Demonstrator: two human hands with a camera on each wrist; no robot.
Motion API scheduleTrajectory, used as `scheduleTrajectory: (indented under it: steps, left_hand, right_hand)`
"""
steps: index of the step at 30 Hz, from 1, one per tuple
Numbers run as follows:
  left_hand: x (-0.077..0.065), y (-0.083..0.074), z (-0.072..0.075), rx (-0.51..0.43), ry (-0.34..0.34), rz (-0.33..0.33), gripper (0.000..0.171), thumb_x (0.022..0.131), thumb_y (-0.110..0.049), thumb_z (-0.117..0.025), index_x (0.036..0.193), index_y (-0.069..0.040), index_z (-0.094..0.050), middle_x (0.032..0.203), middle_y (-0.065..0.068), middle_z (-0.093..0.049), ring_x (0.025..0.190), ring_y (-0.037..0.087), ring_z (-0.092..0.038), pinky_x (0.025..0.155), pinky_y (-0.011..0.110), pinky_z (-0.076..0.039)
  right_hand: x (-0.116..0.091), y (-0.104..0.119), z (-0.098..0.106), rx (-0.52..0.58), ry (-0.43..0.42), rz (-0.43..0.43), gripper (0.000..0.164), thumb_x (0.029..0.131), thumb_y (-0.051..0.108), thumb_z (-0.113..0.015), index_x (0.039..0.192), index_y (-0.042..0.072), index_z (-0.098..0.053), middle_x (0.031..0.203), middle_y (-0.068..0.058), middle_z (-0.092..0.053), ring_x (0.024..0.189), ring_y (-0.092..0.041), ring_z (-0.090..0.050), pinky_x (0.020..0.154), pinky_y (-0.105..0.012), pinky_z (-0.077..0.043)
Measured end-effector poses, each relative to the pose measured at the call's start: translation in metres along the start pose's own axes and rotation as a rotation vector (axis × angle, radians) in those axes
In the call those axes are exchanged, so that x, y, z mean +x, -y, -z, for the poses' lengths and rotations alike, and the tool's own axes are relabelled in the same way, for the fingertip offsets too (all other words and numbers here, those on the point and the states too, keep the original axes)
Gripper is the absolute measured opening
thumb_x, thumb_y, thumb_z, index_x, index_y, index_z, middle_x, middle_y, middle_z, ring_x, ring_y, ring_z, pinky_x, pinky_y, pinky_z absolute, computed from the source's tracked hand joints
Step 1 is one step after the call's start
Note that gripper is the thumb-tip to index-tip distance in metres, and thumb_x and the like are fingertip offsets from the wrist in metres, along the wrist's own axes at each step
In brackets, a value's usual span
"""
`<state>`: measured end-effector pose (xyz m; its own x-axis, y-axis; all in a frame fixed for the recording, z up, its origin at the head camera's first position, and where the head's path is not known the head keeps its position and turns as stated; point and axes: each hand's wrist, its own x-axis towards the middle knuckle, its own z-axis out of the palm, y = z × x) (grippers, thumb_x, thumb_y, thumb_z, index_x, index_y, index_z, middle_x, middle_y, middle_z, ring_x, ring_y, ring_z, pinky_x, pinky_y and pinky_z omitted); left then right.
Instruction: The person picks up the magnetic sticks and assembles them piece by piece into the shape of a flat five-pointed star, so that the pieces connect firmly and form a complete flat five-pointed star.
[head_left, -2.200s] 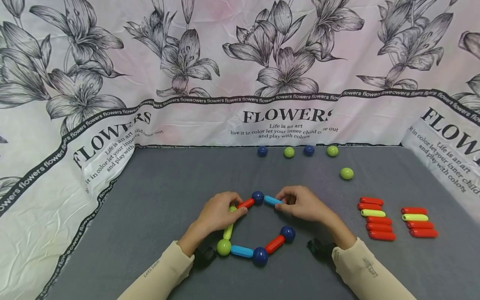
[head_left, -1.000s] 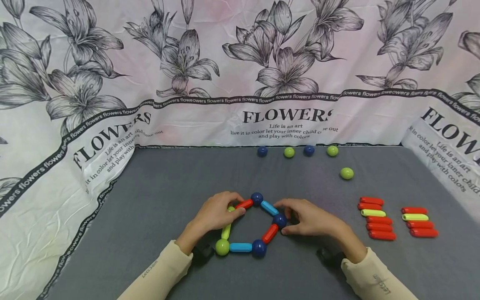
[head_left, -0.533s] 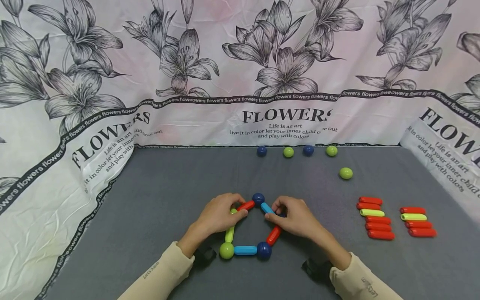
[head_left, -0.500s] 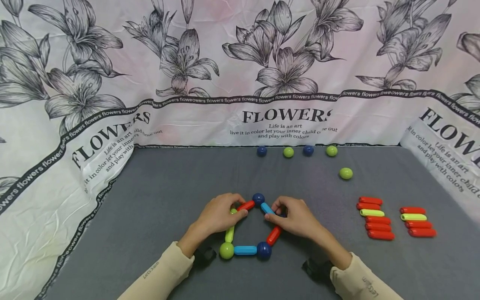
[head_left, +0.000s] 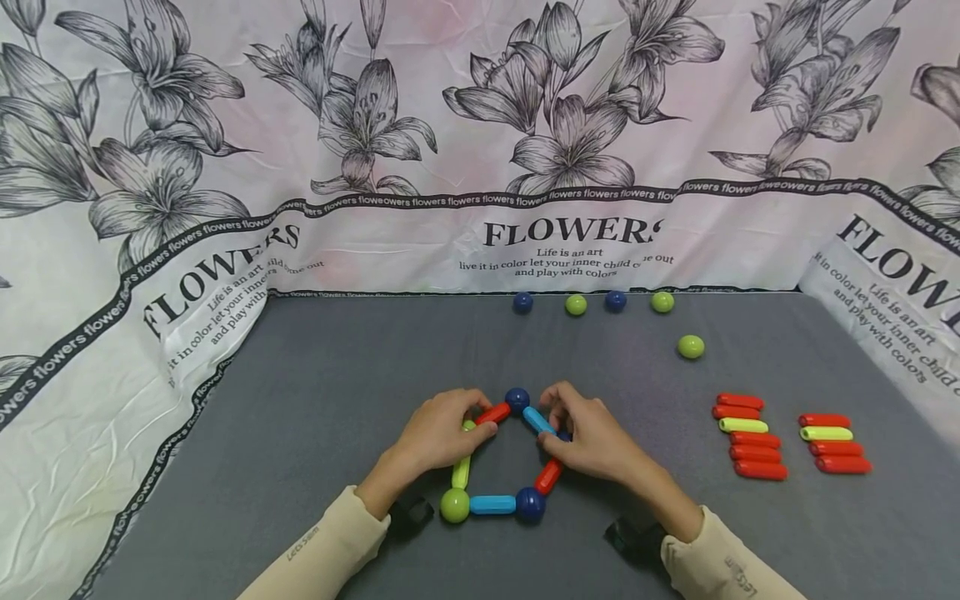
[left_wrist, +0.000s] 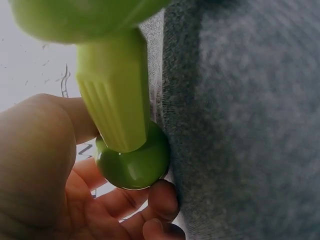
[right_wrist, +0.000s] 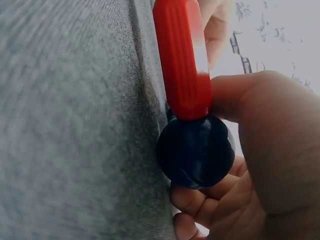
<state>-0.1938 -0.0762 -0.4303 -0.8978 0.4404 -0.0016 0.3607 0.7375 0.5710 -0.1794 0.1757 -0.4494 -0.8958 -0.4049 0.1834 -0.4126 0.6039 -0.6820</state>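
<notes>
On a grey table, a person's left hand is curling round the upper green ball, pinching it beside the upper red rod. From that ball, a yellow-green rod is running down to the lower green ball; a lower blue rod is leading right to the lower navy ball. These pieces are forming part of a five-sided outline, lying between the hands. At its far corner, the top navy ball is sitting between the upper red rod and an upper blue rod. The right hand is pinching the right navy ball, which is touching the lower red rod. Behind, four balls, alternating navy and green, are lining the back edge; a loose green ball is resting nearer. Farther right, two columns of red and yellow-green rods are lying side by side.
</notes>
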Motion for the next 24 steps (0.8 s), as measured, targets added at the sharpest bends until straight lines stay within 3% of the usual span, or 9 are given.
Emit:
scheduleTrajectory:
  steps: [6, 12, 16, 20, 24]
  left_hand:
    - [0.000, 0.000, -0.001, -0.006, 0.001, 0.004, 0.022, 0.096, -0.032, -0.070, 0.112, -0.018, -0.072, 0.093, -0.003, -0.066, 0.071, 0.010, -0.053, 0.062, 0.026, -0.044]
    - [0.000, -0.001, -0.001, 0.004, 0.017, -0.033, 0.022, 0.097, -0.032, -0.069, 0.112, -0.016, -0.073, 0.093, -0.003, -0.066, 0.074, 0.012, -0.053, 0.065, 0.027, -0.044]
    - [0.001, -0.001, -0.001, 0.007, 0.022, -0.039, 0.023, 0.097, -0.033, -0.069, 0.112, -0.017, -0.073, 0.094, -0.003, -0.067, 0.075, 0.011, -0.053, 0.066, 0.027, -0.044]
    - [0.001, 0.000, -0.001, -0.002, 0.018, -0.036, 0.023, 0.096, -0.032, -0.070, 0.113, -0.016, -0.073, 0.091, -0.003, -0.065, 0.074, 0.012, -0.052, 0.064, 0.026, -0.043]
    - [0.001, 0.002, 0.001, -0.013, 0.032, -0.018, 0.028, 0.096, -0.033, -0.070, 0.118, -0.016, -0.070, 0.090, -0.003, -0.063, 0.071, 0.011, -0.052, 0.061, 0.025, -0.042]
  right_hand:
    - [0.000, -0.004, 0.004, 0.078, 0.043, 0.064, 0.031, 0.091, 0.006, -0.066, 0.121, 0.007, -0.056, 0.081, 0.004, -0.058, 0.058, 0.001, -0.045, 0.053, -0.021, -0.041]
    - [0.000, -0.012, 0.019, 0.156, 0.204, 0.177, 0.027, 0.101, 0.007, -0.059, 0.126, 0.012, -0.065, 0.083, 0.002, -0.056, 0.064, -0.003, -0.046, 0.060, -0.023, -0.043]
    - [-0.004, -0.013, 0.029, 0.121, 0.318, 0.138, 0.030, 0.101, 0.022, -0.063, 0.131, 0.022, -0.066, 0.096, 0.004, -0.056, 0.079, -0.009, -0.048, 0.073, -0.030, -0.039]
    - [-0.006, -0.013, 0.038, 0.078, 0.406, 0.072, 0.051, 0.091, 0.033, -0.075, 0.139, 0.032, -0.060, 0.106, 0.006, -0.056, 0.090, -0.011, -0.047, 0.077, -0.035, -0.030]
    - [-0.005, -0.016, 0.042, 0.096, 0.403, 0.084, 0.056, 0.090, 0.028, -0.077, 0.143, 0.028, -0.059, 0.107, 0.003, -0.057, 0.089, -0.014, -0.050, 0.077, -0.033, -0.039]
